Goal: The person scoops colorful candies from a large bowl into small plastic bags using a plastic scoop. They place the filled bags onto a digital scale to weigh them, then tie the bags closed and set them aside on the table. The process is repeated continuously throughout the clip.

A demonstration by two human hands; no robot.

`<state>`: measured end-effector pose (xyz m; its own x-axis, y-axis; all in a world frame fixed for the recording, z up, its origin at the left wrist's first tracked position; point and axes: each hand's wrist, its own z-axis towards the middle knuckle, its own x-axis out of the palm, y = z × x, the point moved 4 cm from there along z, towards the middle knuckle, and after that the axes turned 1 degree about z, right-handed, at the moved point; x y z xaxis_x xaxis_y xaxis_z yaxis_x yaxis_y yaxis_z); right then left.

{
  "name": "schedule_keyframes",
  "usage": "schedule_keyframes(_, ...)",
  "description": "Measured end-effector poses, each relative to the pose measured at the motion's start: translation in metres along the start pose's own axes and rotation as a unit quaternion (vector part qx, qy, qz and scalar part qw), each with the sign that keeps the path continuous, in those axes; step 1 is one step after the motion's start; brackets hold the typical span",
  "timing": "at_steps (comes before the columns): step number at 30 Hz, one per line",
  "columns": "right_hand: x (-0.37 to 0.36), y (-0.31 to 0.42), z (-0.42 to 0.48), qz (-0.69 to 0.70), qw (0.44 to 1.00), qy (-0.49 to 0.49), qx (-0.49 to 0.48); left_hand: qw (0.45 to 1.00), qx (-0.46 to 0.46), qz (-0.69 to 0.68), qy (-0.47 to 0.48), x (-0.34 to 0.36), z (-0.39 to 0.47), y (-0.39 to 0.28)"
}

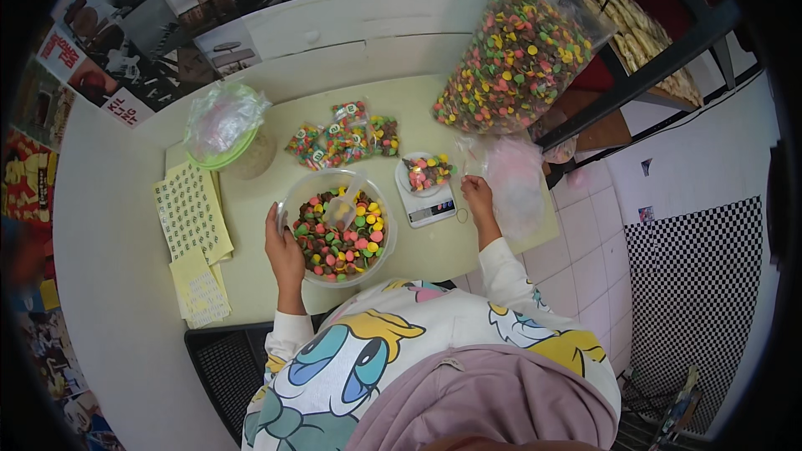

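My left hand [285, 254] grips the left side of a clear plastic bowl [391, 235]. Inside it lie multicoloured round candies [332, 250] in brown, pink, green and yellow, with a translucent scoop [343, 208] resting on top. Right of the bowl, a clear bag of the same candies [429, 173] sits on a white digital kitchen scale [432, 208]. Just right of the scale is my right hand [479, 197], its fingertips drawn together near thin clear plastic. Whether they pinch that plastic cannot be made out. A pile of clear plastic bags [517, 185] lies beside this hand.
Several filled, stickered packets [341, 138] lie behind the bowl. A big candy sack [514, 62] stands at the back right, by a black metal rack [645, 75]. On the left are a green-rimmed tub [222, 153] and sticker sheets [194, 213]. A rubber band [462, 215] lies near the scale.
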<state>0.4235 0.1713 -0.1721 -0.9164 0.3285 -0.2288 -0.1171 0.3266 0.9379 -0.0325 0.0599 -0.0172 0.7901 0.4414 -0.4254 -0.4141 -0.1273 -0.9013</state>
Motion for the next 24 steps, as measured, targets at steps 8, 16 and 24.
schedule_keyframes(8,0.020,0.044,0.006,0.012,0.999,0.027,-0.028,1.000,0.002,0.011,-0.013,-0.001,-0.001,-0.004)
schedule_keyframes(16,0.029,0.178,-0.066,-0.146,0.951,0.096,-0.254,0.955,0.119,0.262,-0.065,-0.004,-0.006,-0.046)
schedule_keyframes(24,0.005,0.266,-0.141,-0.017,0.938,0.241,-0.250,0.950,0.255,0.015,0.178,0.047,-0.014,-0.149)
